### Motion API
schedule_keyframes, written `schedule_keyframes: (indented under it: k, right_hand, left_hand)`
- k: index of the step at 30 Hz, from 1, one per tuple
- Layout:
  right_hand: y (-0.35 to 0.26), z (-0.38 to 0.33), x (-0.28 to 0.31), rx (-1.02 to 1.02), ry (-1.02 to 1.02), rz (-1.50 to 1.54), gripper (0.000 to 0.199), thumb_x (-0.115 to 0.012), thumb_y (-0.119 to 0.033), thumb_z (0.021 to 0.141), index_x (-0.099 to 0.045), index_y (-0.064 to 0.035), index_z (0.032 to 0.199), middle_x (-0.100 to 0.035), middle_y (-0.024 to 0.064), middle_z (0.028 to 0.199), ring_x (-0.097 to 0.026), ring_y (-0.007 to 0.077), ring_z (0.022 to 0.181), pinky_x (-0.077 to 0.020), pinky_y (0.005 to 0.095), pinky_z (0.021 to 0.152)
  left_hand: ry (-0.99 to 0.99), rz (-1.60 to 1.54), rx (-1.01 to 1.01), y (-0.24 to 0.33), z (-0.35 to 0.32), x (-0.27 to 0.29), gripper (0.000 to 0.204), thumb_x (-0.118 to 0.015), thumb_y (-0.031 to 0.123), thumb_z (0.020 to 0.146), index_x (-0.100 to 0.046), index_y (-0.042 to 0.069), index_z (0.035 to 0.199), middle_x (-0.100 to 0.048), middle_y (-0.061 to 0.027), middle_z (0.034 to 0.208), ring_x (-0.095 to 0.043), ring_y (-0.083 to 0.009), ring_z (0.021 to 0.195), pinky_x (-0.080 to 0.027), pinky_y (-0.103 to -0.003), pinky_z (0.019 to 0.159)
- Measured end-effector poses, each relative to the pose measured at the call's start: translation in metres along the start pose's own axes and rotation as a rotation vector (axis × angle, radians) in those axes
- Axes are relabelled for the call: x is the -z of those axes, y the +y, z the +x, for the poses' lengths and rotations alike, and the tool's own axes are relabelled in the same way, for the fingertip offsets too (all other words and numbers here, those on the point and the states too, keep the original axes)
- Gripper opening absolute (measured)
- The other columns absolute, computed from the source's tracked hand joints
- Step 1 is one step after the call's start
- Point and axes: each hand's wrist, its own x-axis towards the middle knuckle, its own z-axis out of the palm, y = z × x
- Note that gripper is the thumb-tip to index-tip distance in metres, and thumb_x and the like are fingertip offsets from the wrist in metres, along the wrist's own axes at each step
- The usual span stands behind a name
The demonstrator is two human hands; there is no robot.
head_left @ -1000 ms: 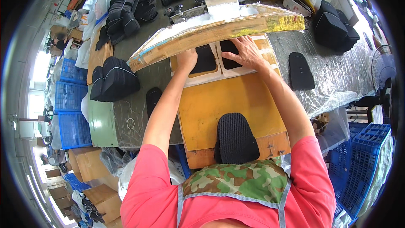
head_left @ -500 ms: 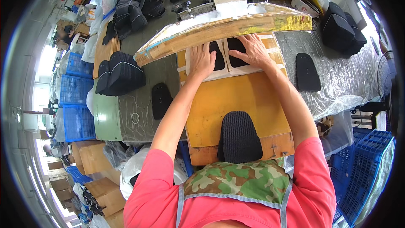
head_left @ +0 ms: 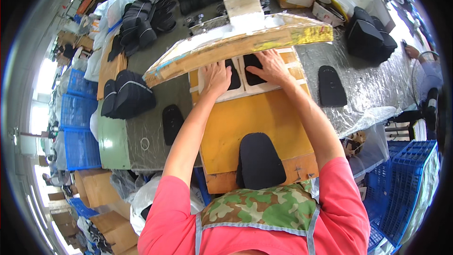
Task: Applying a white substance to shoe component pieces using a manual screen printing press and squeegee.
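My left hand [head_left: 216,78] lies flat with fingers stretched out, over the left side of a white template [head_left: 230,95] and next to a black sole-shaped pad [head_left: 234,76]. My right hand [head_left: 273,69] is spread over the right side, its thumb on a second black pad [head_left: 254,72]. Both pads sit in the template's openings, on a yellow board [head_left: 250,118]. A wooden-edged frame [head_left: 236,49] is tilted up above my fingertips and hides the far ends of the pads. Close to my apron, a small pile of black pads [head_left: 262,160] rests on the board's near edge.
Single black pads lie left [head_left: 172,123] and right [head_left: 332,86] of the board. Tied bundles of pads stand at the left [head_left: 134,95] and right [head_left: 365,40]. Blue crates [head_left: 81,118] are stacked at the left. Another person's hand [head_left: 412,52] shows at the right edge.
The whole view has shifted a little, so things appear lower and further left. My hands stay flat in nearly the same place. Another person's hand has come into view at the right.
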Motion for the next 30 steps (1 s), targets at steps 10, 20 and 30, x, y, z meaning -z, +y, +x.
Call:
schedule_keyframes:
  k: [10, 20, 30]
  right_hand:
    - [-0.005, 0.001, 0.004, -0.027, -0.030, 0.025, 0.049, -0.069, -0.036, 0.082, -0.059, -0.0066, 0.120, -0.051, 0.0147, 0.127, -0.042, 0.0319, 0.127, -0.0308, 0.0435, 0.109]
    - [-0.005, -0.001, 0.003, -0.015, 0.029, 0.030, 0.051, -0.068, -0.037, 0.081, -0.060, -0.0057, 0.119, -0.051, 0.0149, 0.134, -0.040, 0.0303, 0.132, -0.0293, 0.0418, 0.112]
    - [-0.002, -0.003, 0.002, -0.011, 0.092, 0.056, 0.049, -0.070, -0.037, 0.078, -0.062, -0.0071, 0.116, -0.054, 0.0129, 0.129, -0.041, 0.0292, 0.130, -0.0307, 0.0415, 0.111]
  left_hand:
    - [-0.138, -0.018, -0.048, 0.004, 0.004, -0.004, 0.065, -0.049, 0.034, 0.096, -0.024, 0.007, 0.150, -0.028, -0.0182, 0.152, -0.019, -0.0381, 0.142, -0.011, -0.057, 0.115]
    - [-0.080, -0.005, -0.083, -0.005, 0.000, -0.011, 0.058, -0.046, 0.032, 0.097, -0.029, 0.011, 0.149, -0.022, -0.0142, 0.157, -0.018, -0.0352, 0.143, -0.014, -0.056, 0.114]
    - [0.078, -0.097, -0.215, -0.023, -0.002, -0.005, 0.048, -0.046, 0.015, 0.095, -0.043, 0.003, 0.141, -0.037, -0.0181, 0.149, -0.033, -0.0355, 0.138, -0.025, -0.044, 0.114]
